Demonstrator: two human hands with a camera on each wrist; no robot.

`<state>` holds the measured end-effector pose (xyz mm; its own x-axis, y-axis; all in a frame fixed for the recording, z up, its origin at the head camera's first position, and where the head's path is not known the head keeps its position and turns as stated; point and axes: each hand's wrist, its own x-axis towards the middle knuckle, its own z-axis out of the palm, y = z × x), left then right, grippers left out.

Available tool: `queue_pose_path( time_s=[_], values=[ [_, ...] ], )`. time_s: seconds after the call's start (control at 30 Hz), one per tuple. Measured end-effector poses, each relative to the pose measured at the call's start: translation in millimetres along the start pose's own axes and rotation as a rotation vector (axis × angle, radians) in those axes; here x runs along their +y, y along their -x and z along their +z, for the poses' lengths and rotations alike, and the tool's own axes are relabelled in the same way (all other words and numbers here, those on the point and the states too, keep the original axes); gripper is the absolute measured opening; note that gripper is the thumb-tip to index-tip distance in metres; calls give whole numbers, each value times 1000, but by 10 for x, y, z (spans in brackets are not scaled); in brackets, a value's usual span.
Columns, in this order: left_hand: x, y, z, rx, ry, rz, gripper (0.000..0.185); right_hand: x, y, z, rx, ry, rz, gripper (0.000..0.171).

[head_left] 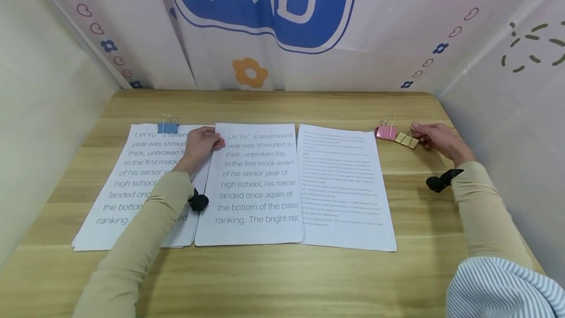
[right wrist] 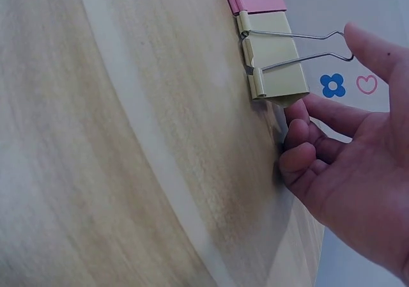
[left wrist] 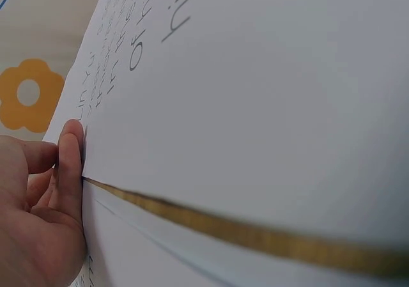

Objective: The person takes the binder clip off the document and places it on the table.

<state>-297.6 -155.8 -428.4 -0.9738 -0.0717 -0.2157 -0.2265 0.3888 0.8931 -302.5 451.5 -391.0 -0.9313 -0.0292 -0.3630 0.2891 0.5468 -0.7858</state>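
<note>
Right wrist: fingertips [right wrist: 295,113] touch yellow clip [right wrist: 271,66].

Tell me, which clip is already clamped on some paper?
The blue binder clip, clamped on the top edge of the leftmost paper stack. The pink binder clip and yellow binder clip lie loose on the table.

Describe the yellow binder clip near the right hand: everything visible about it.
The yellow binder clip is pale gold, a folded metal-looking body with two silver wire handles. It lies on the wooden table at the far right, right beside a pink binder clip. The right hand has its fingertips at the clip; a firm grip is not clear.
</note>
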Motion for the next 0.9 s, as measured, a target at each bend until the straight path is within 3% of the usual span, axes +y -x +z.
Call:
queue_pose_path(
  time_s=[0.43,0.9],
  values=[
    [-11,3,6,7,7,0,44,-12,4,7,-16,-14,8,40],
    [-53,-16,0,-4,12,6,46,-21,14,13,-31,-17,25,43]
  ],
)
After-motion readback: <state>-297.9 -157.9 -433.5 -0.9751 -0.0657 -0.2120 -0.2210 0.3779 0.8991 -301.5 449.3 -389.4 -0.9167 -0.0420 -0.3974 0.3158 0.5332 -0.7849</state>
